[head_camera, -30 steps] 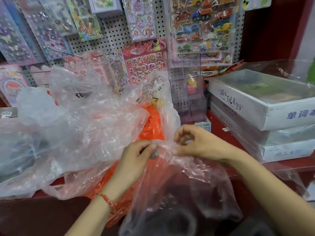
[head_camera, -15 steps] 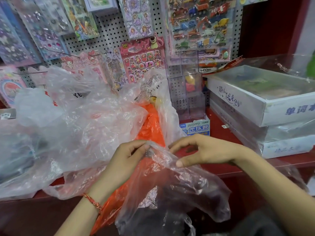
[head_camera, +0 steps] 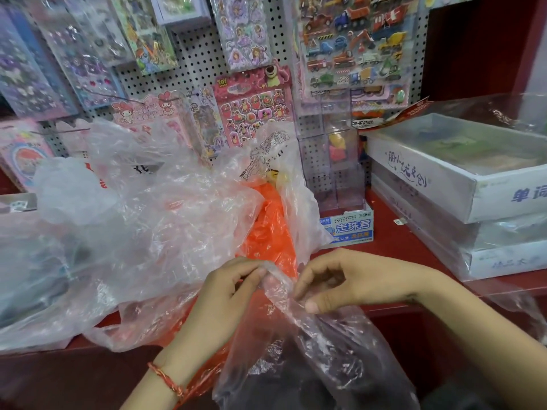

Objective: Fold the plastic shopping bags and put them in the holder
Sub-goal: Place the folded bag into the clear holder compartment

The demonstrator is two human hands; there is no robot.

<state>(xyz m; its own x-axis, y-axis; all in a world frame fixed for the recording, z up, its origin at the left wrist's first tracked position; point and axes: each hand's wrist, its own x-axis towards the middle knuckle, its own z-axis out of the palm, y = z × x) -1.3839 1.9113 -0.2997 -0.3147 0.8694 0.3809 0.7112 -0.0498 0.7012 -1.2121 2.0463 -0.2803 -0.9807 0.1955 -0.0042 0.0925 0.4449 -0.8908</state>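
Both my hands pinch the rumpled top edge of a thin clear bag (head_camera: 325, 350), which hangs from my fingers in front of and below the front edge of a red counter (head_camera: 414, 250). My left hand (head_camera: 225, 294), a red cord bracelet (head_camera: 167, 380) at its wrist, holds the plastic between thumb and fingertips. My right hand (head_camera: 349, 282) sits just beside it, thumb pressed to curled fingers over the same edge. The hands are close but apart, with a twisted strip of the bag between them.

Just behind them an orange bag (head_camera: 266, 232) spills over the counter's front edge. It is half buried in a loose heap of clear bags (head_camera: 148, 232) that covers the left of the counter.

To the right of the heap stands a small blue-and-white box (head_camera: 352, 229) with printed characters, and a clear plastic case (head_camera: 334, 167) rises behind it. Farther right, three flat white boxes (head_camera: 444, 184) are stacked under clear film.

At the back, a white pegboard (head_camera: 201, 54) carries hanging sticker sheets: pink bear stickers (head_camera: 254, 108) in the middle and truck stickers (head_camera: 355, 42) above the case.
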